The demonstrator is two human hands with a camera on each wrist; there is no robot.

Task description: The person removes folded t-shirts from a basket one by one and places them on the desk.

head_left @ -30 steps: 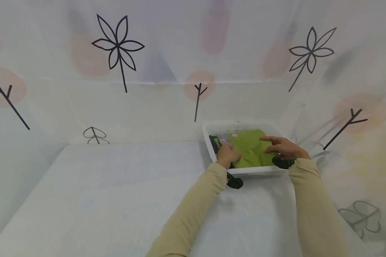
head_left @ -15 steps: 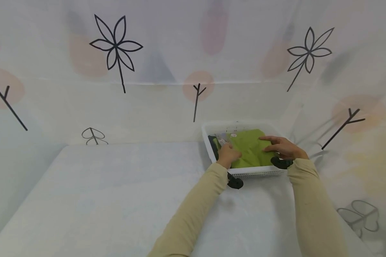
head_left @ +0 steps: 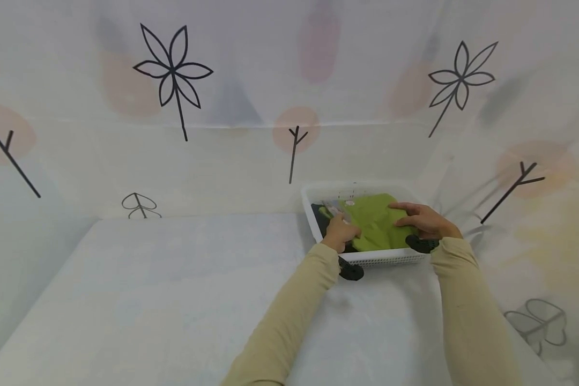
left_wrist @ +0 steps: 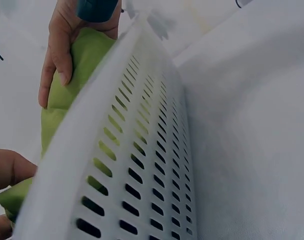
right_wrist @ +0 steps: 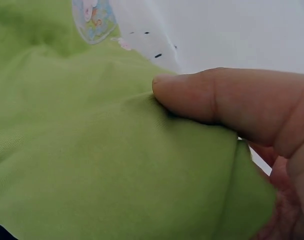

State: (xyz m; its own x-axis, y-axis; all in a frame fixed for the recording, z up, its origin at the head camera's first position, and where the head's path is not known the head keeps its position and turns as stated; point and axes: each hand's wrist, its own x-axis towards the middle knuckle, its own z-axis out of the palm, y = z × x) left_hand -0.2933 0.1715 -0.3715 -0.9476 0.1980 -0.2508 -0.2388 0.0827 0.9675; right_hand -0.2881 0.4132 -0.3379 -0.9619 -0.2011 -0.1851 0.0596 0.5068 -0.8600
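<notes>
Two hands are gripping one green cloth (head_left: pixel 378 222), which is lying inside a white basket (head_left: pixel 391 255), its surface spreading between the two grips and showing shallow wrinkles. The left hand (head_left: pixel 340 233) is reaching over the basket's near rim and pinching the cloth at its left, near side; in the left wrist view, a green fold is showing between its thumb and a finger. The right hand (head_left: pixel 427 221) is grasping the opposite side, its thumb pressing on top while its other fingers are curling behind the edge, so the cloth is extending away from this grip toward the left hand. Just beyond the left fingertips, a pale patterned piece (head_left: pixel 335 206) is lying beside the green, and something dark (head_left: pixel 319 221) is resting along the basket's left wall. The basket itself is standing on a whitish surface (head_left: pixel 173 279).
</notes>
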